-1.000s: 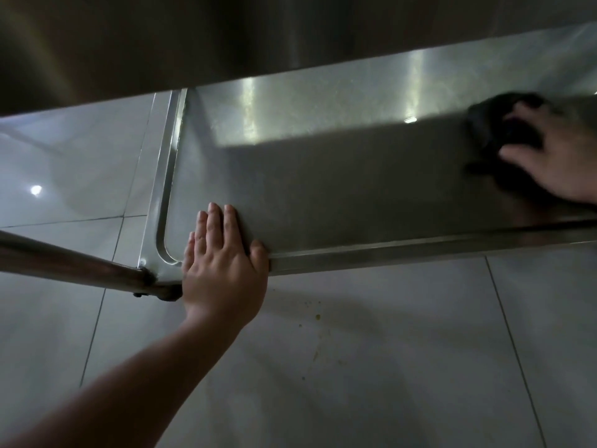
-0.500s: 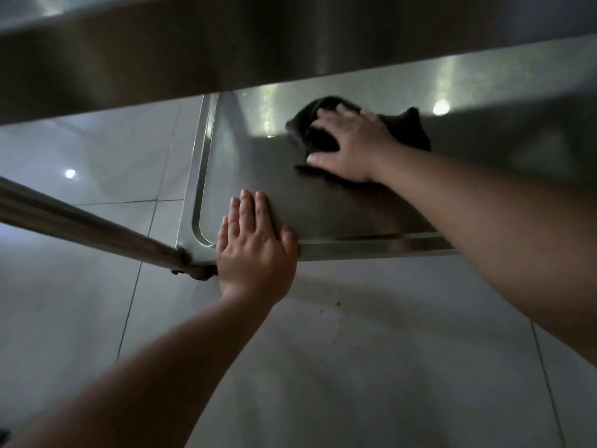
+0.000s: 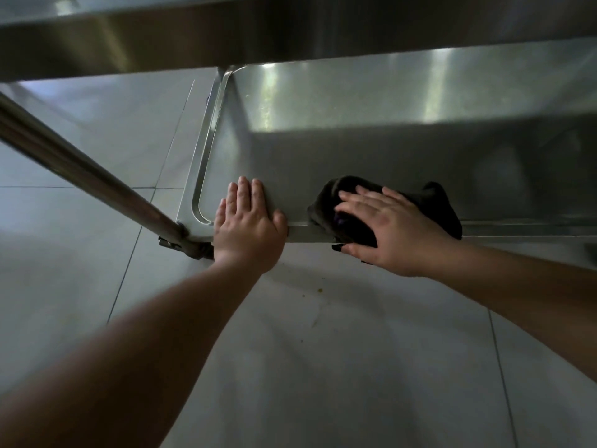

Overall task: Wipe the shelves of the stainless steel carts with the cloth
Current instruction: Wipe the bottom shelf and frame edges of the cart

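Observation:
The cart's bottom stainless steel shelf (image 3: 371, 147) stretches from the centre to the right edge of the view, low above the floor. A dark cloth (image 3: 429, 202) lies on the shelf's near rim, partly hanging over the edge. My right hand (image 3: 391, 231) presses flat on the cloth with straight fingers, thumb below the rim. My left hand (image 3: 247, 226) rests flat on the shelf's near-left corner, fingers straight and together.
A higher steel shelf (image 3: 193, 30) overhangs the top of the view. A round steel cart leg (image 3: 80, 169) slants from the left down to the shelf corner. Pale floor tiles (image 3: 323, 367) with a few small crumbs lie below the shelf.
My right hand has swept the cloth from the far right to the left, then pulled it back to the shelf's near rim. My left hand has stayed on the corner.

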Demonstrator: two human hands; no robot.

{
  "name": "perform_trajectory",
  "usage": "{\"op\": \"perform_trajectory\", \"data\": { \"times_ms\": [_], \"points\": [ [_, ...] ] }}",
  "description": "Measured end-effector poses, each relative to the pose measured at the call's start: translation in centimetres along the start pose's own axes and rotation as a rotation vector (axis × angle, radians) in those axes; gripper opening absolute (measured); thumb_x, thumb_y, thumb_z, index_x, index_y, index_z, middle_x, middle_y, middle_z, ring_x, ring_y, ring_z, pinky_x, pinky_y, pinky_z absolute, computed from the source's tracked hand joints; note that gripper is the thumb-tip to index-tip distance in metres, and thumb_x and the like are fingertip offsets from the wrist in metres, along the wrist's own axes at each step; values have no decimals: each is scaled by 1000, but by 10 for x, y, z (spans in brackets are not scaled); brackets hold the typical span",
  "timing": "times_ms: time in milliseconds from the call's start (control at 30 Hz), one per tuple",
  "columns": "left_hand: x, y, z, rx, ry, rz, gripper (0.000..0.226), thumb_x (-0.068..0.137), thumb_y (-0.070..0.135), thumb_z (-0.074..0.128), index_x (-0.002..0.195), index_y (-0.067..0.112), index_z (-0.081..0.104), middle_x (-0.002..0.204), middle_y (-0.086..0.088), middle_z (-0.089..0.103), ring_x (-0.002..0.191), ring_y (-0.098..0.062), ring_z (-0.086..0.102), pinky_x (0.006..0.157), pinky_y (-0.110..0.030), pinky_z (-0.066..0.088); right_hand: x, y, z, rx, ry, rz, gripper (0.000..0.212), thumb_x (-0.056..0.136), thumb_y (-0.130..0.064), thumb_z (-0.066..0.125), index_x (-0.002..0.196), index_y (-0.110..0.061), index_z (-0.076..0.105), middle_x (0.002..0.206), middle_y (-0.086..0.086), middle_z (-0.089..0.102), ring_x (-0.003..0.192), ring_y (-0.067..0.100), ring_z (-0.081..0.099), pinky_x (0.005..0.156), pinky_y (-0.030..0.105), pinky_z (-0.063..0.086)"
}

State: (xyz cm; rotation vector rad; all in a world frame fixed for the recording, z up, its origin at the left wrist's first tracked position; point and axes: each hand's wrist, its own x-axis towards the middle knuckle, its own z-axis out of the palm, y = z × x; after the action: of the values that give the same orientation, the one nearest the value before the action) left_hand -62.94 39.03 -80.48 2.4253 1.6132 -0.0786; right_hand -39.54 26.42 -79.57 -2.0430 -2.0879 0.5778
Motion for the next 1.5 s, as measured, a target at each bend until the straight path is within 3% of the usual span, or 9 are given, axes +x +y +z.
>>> {"op": "perform_trajectory", "data": {
  "times_ms": [267, 533, 633, 767, 867, 1000, 1167, 1300, 1500],
  "points": [
    [6, -6, -11, -14, -68, 13, 78, 106, 57, 28, 170, 19, 3, 178, -8, -3, 164, -24, -5, 131, -43, -1, -27, -6, -8, 62, 44, 43, 66, 87, -14, 75, 150, -19, 54, 155, 4, 52, 145, 26, 42, 121, 33, 26],
    [-25, -5, -26, 54, -101, 159, 80, 101, 68, 31, 167, 25, 15, 177, -6, 10, 163, -26, 6, 129, -45, 0, -39, -28, -32, 113, -15, 168, 61, 85, -14, 68, 144, -24, 57, 142, 0, 60, 130, 27, 51, 105, 38, 42],
    [-55, 10, -38, 82, -124, 243, 83, 98, 69, 42, 165, 27, 18, 174, -3, 17, 161, -28, 16, 128, -48, 10, -46, -46, -46, 120, -77, 249, 55, 83, -13, 66, 136, -26, 61, 131, 0, 63, 123, 28, 56, 97, 42, 51],
    [-107, 25, -60, 84, -274, 288, 82, 97, 62, 57, 163, 25, 27, 168, -4, 31, 154, -31, 34, 121, -51, 33, -73, -79, -60, 229, -331, 373, 11, 91, -30, 67, 97, -38, 62, 96, -2, 67, 84, 28, 70, 65, 45, 62],
    [-157, 29, -86, 146, -429, 261, 79, 97, 62, 54, 162, 25, 30, 165, -4, 38, 149, -30, 41, 116, -49, 40, -115, -109, -67, 243, -515, 352, 13, 94, -36, 68, 99, -40, 57, 96, -1, 65, 81, 24, 67, 68, 43, 62],
    [-224, 42, -145, 194, -608, 220, 73, 97, 62, 49, 157, 24, 37, 157, -4, 46, 140, -29, 49, 109, -48, 44, -179, -151, -92, 203, -677, 342, 18, 103, -40, 58, 99, -23, 59, 96, 2, 60, 87, 29, 61, 78, 40, 55],
    [-286, 75, -255, 171, -716, 147, 67, 97, 60, 47, 153, 24, 42, 152, -2, 49, 137, -27, 49, 107, -47, 42, -241, -199, -185, 350, -643, 406, 23, 98, -34, 61, 105, -13, 65, 98, 7, 65, 89, 29, 63, 78, 39, 54],
    [-320, 104, -361, 178, -695, 82, 67, 97, 61, 43, 154, 25, 41, 149, -1, 50, 133, -26, 50, 104, -46, 42, -270, -229, -285, 334, -622, 412, 8, 92, -22, 63, 99, -21, 60, 98, -1, 61, 88, 24, 63, 76, 38, 56],
    [-361, 146, -504, 124, -547, 0, 63, 96, 62, 40, 146, 25, 46, 139, -2, 56, 124, -26, 54, 96, -47, 44, -302, -275, -427, 233, -538, 407, 33, 84, -12, 59, 110, -32, 62, 103, -5, 59, 90, 21, 61, 74, 40, 58]
  ]
}}
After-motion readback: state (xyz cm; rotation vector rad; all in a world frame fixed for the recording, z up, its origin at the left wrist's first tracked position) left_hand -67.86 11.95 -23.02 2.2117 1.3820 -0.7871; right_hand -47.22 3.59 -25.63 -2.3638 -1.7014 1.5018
